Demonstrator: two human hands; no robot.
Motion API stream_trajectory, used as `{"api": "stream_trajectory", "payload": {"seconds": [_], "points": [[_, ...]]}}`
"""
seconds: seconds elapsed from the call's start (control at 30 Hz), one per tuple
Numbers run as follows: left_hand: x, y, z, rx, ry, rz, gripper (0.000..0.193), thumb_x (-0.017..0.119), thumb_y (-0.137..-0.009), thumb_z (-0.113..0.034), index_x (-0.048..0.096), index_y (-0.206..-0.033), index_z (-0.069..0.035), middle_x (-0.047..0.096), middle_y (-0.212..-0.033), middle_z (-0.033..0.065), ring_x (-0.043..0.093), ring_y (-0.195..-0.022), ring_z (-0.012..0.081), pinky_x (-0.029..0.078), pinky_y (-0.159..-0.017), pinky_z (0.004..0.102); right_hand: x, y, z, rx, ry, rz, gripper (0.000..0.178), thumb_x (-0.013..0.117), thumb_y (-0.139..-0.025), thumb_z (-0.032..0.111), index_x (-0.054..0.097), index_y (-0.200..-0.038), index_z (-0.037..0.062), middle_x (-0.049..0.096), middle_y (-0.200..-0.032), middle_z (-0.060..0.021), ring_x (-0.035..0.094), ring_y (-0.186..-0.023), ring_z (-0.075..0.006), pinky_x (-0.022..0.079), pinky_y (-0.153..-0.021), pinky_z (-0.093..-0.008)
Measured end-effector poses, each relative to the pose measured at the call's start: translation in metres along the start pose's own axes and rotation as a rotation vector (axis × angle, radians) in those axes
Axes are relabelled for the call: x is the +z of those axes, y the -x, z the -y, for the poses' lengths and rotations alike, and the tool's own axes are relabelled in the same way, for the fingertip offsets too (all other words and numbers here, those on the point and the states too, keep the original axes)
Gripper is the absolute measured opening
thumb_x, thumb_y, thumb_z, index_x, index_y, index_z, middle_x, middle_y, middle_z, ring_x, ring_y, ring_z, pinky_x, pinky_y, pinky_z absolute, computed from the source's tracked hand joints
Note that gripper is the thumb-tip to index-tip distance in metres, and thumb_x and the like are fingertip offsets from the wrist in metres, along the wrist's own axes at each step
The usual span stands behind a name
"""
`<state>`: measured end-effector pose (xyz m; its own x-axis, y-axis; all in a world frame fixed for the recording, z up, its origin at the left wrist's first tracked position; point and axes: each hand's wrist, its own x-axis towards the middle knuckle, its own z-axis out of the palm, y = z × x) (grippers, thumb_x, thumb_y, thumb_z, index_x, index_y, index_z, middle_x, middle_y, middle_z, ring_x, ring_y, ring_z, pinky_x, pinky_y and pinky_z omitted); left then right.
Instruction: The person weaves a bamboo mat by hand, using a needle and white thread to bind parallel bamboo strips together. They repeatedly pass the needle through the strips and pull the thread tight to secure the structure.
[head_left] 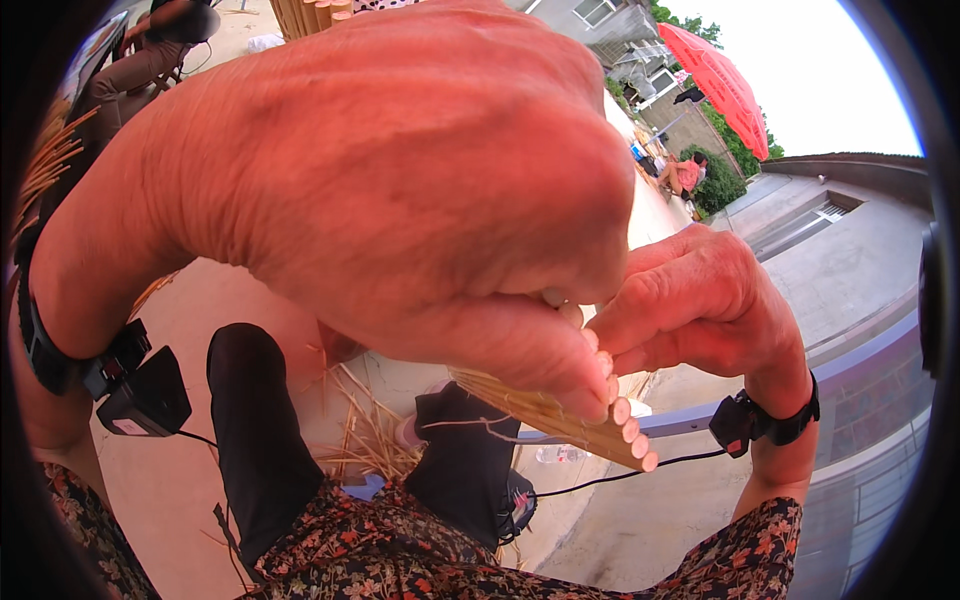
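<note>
Close in front of me, my left hand (430, 190) is bent over a mat of thin wooden sticks (560, 420). Its thumb presses on the mat near the round, pale cut ends, and the other fingers are mostly hidden behind the hand. My right hand (700, 300) meets it from the right, with thumb and forefinger pinched together at the upper stick ends. What exactly sits between those two fingertips is hard to make out. The sticks lie side by side in a curved row, and a loose strand (470, 422) trails off to the left.
Loose stick scraps (370, 440) litter the floor between my knees. A clear plastic bottle (562, 454) lies beyond a black cable (620, 477). Stick bundles (295, 15) stand at the top. One person (140, 80) sits upper left, another (686, 175) near a red umbrella (715, 90).
</note>
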<state>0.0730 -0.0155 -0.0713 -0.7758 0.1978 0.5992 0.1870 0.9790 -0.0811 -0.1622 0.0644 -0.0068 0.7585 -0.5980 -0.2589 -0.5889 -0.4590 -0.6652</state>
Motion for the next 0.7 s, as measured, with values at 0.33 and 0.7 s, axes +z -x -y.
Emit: {"api": "stream_trajectory", "payload": {"seconds": [0.33,0.7], "points": [[-0.003,0.011,-0.040,-0.020,-0.117,0.052,0.034,0.078,-0.079,-0.031,0.055,-0.066,-0.009,0.044,-0.063,-0.0011,0.048,-0.048,0.0156,0.030,-0.039,0.0324,0.020,0.002,0.004,-0.150,0.196,0.038,0.018,0.080,-0.080,-0.002,0.076,-0.098,0.0012,0.066,-0.080,-0.0087,0.069,-0.072,-0.0260,0.051,-0.060,-0.0361],[0.043,0.050,-0.146,-0.255,-0.345,-0.048,0.014,0.071,-0.066,-0.007,0.061,-0.075,-0.004,0.064,-0.073,0.0086,0.068,-0.060,0.0214,0.053,-0.048,0.0295,0.065,-0.012,0.003,-0.314,0.183,0.366,0.013,0.072,-0.077,0.009,0.064,-0.088,0.0088,0.047,-0.074,-0.0027,0.054,-0.057,-0.0187,0.043,-0.045,-0.0336]]}}
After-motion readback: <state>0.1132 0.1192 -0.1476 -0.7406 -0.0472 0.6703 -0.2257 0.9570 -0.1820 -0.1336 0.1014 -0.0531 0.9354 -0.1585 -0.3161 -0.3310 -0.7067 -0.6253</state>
